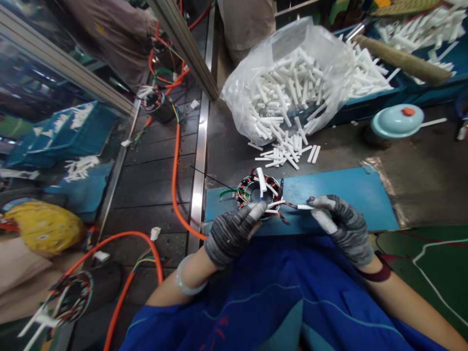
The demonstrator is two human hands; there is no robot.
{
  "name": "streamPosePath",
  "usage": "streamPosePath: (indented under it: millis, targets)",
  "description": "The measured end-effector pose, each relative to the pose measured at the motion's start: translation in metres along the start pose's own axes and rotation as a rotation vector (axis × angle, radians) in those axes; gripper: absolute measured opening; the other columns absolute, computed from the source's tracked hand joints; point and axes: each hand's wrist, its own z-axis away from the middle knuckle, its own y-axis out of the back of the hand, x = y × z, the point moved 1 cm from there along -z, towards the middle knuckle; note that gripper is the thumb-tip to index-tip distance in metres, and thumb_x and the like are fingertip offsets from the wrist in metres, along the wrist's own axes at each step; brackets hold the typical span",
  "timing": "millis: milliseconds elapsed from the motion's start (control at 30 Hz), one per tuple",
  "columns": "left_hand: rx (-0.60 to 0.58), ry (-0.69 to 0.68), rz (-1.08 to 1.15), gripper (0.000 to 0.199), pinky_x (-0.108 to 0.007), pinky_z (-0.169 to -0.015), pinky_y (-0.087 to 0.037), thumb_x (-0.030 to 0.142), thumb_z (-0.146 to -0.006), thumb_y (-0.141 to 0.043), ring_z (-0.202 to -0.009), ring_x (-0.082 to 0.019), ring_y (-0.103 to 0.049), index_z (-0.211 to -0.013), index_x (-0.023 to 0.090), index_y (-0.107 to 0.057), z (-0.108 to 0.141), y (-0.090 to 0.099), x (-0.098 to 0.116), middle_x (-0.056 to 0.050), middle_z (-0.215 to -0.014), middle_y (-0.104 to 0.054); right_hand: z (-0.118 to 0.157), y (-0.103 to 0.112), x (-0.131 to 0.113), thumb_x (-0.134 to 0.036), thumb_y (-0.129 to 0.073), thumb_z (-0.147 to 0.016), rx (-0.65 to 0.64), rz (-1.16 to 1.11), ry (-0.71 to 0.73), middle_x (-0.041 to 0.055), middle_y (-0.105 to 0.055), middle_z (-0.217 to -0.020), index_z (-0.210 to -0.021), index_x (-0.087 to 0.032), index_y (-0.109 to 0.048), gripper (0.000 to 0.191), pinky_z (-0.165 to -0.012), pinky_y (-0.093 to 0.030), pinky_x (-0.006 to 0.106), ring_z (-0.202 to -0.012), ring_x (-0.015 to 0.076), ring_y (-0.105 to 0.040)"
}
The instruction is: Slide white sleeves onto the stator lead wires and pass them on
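Stator [252, 190] already bears several sleeves [261, 179], but one twisted lead [283, 219] beside it looks bare; left hand [234, 231] pinches wires [261, 198] over it, right hand [345, 224] a white tube [304, 207] rightward.

Two gloved hands [236, 234], at least three stators [161, 111]; one bag [241, 90]

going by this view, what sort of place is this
Probably a factory assembly line, perhaps for motors: a wire-wound ring sits on a blue mat, a clear bag of white tubes lies beyond, and similar parts with orange cables line a slatted track.
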Motion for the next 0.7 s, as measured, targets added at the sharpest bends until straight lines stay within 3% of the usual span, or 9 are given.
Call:
streamPosePath:
  millis: [100,300,533,700]
  targets:
    - [0.024,-0.014,0.014,0.035,-0.025,-0.081,-0.063,0.025,-0.101,-0.056,-0.104,-0.019,-0.076,-0.134,0.021,-0.065,0.000,-0.001,0.000,-0.009,-0.119,-0.077,0.003,0.001,-0.004,-0.022,-0.071,-0.089,0.004,0.084,0.077,-0.0017,-0.079,-0.102,-0.105,-0.037,-0.076,0.023,-0.084,-0.063,0.038,-0.091,0.0219,-0.076]
    - [-0.065,0.014,0.001,0.040,-0.026,-0.083,-0.063,0.024,-0.099,-0.059,-0.104,-0.020,-0.075,-0.139,0.026,-0.062,0.003,-0.004,-0.001,-0.007,-0.122,-0.076,0.009,0.001,0.002,-0.031,-0.072,-0.090,0.208,-0.068,-0.171,0.0013,-0.078,-0.109,-0.107,-0.035,-0.076,0.018,-0.092,-0.061,0.048,-0.100,0.0262,-0.074]
    - [-0.040,0.029,0.014,0.042,-0.027,-0.079,-0.064,0.025,-0.100,-0.058,-0.103,-0.022,-0.076,-0.142,0.025,-0.060,-0.001,0.001,0.002,-0.009,-0.120,-0.077,0.007,-0.005,0.007,-0.039,-0.072,-0.088,0.068,-0.144,-0.267,0.0018,-0.080,-0.101,-0.100,-0.030,-0.077,0.016,-0.084,-0.063,0.042,-0.091,0.0246,-0.076]
    - [-0.060,0.020,0.039,0.046,-0.027,-0.085,-0.063,0.024,-0.097,-0.062,-0.106,-0.021,-0.075,-0.143,0.028,-0.059,0.000,-0.001,0.001,-0.008,-0.121,-0.076,0.002,-0.009,0.001,-0.034,-0.068,-0.092,-0.022,-0.058,-0.101,0.0011,-0.079,-0.101,-0.101,-0.032,-0.077,0.013,-0.086,-0.061,0.040,-0.091,0.0225,-0.075]
